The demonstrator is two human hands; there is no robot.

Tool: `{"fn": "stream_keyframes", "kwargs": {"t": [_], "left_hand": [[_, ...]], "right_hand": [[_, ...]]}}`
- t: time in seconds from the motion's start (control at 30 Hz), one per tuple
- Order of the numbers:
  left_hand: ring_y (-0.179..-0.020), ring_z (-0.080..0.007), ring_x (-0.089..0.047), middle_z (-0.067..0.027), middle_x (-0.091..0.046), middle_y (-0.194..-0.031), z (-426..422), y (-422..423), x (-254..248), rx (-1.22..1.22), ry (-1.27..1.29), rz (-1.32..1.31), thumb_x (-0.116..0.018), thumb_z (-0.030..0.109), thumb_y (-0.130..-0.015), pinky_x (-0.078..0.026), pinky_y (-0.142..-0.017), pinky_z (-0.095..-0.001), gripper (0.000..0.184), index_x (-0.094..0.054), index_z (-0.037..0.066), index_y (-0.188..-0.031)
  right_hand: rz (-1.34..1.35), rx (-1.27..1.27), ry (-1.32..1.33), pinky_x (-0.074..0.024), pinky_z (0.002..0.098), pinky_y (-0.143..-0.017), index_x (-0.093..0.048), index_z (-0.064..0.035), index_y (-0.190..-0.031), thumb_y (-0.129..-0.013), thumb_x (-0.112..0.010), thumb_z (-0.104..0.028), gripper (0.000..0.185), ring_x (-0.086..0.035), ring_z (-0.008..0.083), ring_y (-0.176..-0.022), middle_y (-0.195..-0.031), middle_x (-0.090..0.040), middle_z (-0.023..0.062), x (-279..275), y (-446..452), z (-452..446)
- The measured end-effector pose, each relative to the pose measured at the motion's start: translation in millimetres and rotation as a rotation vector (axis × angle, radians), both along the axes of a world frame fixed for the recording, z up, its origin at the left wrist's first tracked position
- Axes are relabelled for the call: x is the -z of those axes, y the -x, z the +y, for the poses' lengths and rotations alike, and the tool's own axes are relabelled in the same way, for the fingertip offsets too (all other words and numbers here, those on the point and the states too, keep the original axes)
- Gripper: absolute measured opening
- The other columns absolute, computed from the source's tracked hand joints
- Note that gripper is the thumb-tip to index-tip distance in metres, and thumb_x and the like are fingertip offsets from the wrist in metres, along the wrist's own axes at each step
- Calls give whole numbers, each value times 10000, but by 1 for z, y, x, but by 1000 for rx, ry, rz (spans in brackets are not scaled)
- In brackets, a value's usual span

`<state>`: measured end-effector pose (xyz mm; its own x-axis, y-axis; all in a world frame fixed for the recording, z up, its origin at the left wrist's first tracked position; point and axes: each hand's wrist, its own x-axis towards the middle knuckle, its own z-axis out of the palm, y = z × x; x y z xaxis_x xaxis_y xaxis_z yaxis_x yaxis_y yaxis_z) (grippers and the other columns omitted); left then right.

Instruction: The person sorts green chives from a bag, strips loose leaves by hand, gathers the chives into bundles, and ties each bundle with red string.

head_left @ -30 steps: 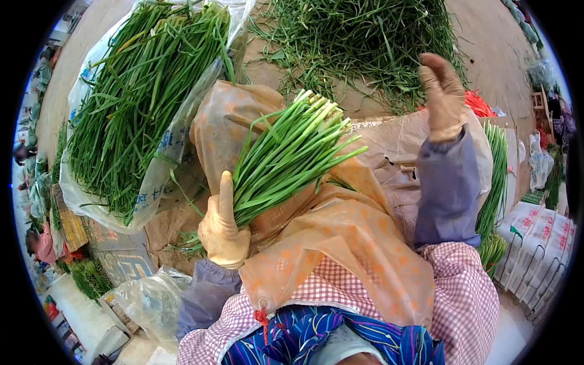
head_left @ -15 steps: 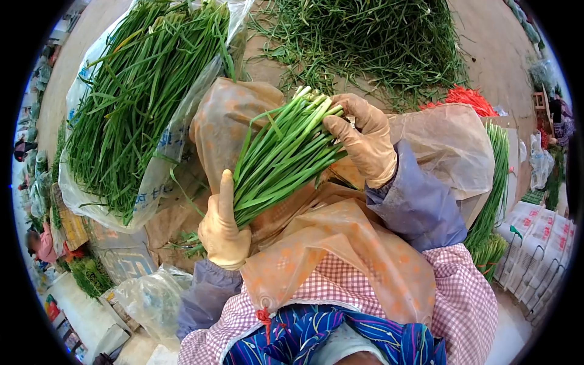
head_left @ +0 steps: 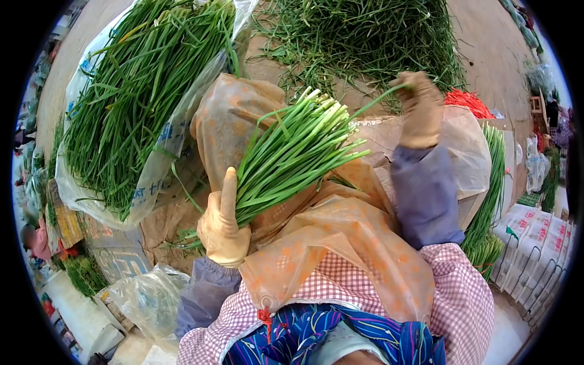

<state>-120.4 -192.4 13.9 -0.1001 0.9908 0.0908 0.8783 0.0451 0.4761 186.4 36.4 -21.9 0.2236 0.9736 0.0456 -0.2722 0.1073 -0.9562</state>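
Observation:
A bunch of garlic chives [head_left: 298, 155] lies slantwise over my lap, its pale cut ends fanned toward the upper right. Around its leafy lower end is my left hand [head_left: 225, 228], in a yellowish glove with the index finger pointing up. My right hand [head_left: 420, 106], in a soiled glove and blurred by motion, is raised to the right of the bunch. Its fingers are closed on a thin chive leaf [head_left: 383, 99] that stretches back toward the stem ends; whether the leaf still touches the bunch I cannot tell.
On the left, a clear plastic bag [head_left: 131, 210] holds a large heap of chives [head_left: 146, 97]. Loose green trimmings [head_left: 377, 42] are piled on the ground ahead. Red ties [head_left: 468, 103] lie at the right, near bundled chives [head_left: 486, 188] and white wrapped packs [head_left: 535, 240].
My right hand has moved from the bunch's stem ends up and to the right, drawing a leaf away. The stems are spread wider. My left hand keeps its hold.

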Motion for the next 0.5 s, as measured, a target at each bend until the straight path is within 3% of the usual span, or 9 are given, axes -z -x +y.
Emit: {"fn": "stream_keyframes", "kwargs": {"t": [0.07, 0.13, 0.23, 0.27, 0.3, 0.33, 0.37, 0.43, 0.5], "left_hand": [[-757, -329, -605, -113, -569, -915, -2, 2, -1, 11, 11, 5, -634, -96, -531, -497, -604, -415, 1073, -336, 227, -1509], [-753, -330, -603, -115, -568, -908, -2, 3, -1, 21, 21, 6, -634, -96, -522, -493, -599, -414, 1080, -340, 235, -1507], [-846, -354, -612, -128, -593, -986, -2, 3, -3, 40, 87, 83, -563, -78, -495, -517, -705, -400, 1054, -373, 192, -1495], [-839, -351, -604, -121, -584, -979, -2, 3, -1, 51, 88, 102, -577, -68, -484, -512, -696, -414, 1066, -373, 196, -1496], [-838, -350, -603, -121, -584, -980, -1, 3, -2, 65, 91, 105, -576, -68, -484, -511, -695, -415, 1065, -375, 199, -1495], [-838, -350, -603, -122, -584, -981, 1, 3, -4, 82, 94, 111, -575, -67, -484, -510, -693, -417, 1064, -377, 201, -1494], [-837, -350, -602, -122, -585, -982, 3, 3, -6, 101, 98, 116, -575, -67, -484, -509, -692, -419, 1063, -379, 203, -1493], [-809, -338, -612, -120, -589, -956, 6, 1, -11, 124, 75, 158, -613, -85, -521, -505, -647, -426, 1064, -352, 236, -1501], [-802, -333, -617, -120, -590, -947, 6, 1, -12, 121, 58, 166, -631, -95, -541, -503, -630, -428, 1067, -334, 247, -1507]], "right_hand": [[29, 404, 86, -518, 212, -571, -675, 3, -870, -897, -682, -125, 131, -664, 168, -669, -830, -701, 112, 11, -45, 40], [-417, 376, 80, -522, 260, -712, -681, 11, -919, -871, -731, -225, 247, -649, 143, -736, -808, -699, 73, 50, -104, 69], [-877, 163, -65, -519, 272, -740, -669, -40, -1075, -861, -742, -246, 306, -644, 154, -822, -961, -696, 90, 29, -74, 61], [-915, 36, -141, -529, 304, -792, -607, -91, -1222, -848, -753, -274, 442, -625, 187, -948, -1149, -638, 113, 14, -42, 48], [-643, -223, 12, -517, 353, -900, -547, -116, -1306, -825, -764, -339, 573, -599, 234, -1056, -1239, -581, 146, -27, 4, 22], [-613, -499, 0, -508, 396, -941, -526, -76, -1339, -824, -767, -262, 598, -544, 237, -1184, -1249, -596, 130, -36, 26, 14], [-716, -815, -56, -485, 422, -981, -514, -78, -1358, -793, -784, -328, 675, -519, 281, -1228, -1305, -565, 166, -54, 43, 5], [-971, -1222, -167, -395, 444, -1049, -512, -62, -1356, -790, -752, -433, 718, -544, 342, -1199, -1250, -591, 220, -70, 75, -5], [-1120, -1276, -412, -479, 423, -915, -608, -28, -1169, -845, -710, -386, 494, -620, 340, -983, -1028, -666, 143, -58, 101, -15]]}}
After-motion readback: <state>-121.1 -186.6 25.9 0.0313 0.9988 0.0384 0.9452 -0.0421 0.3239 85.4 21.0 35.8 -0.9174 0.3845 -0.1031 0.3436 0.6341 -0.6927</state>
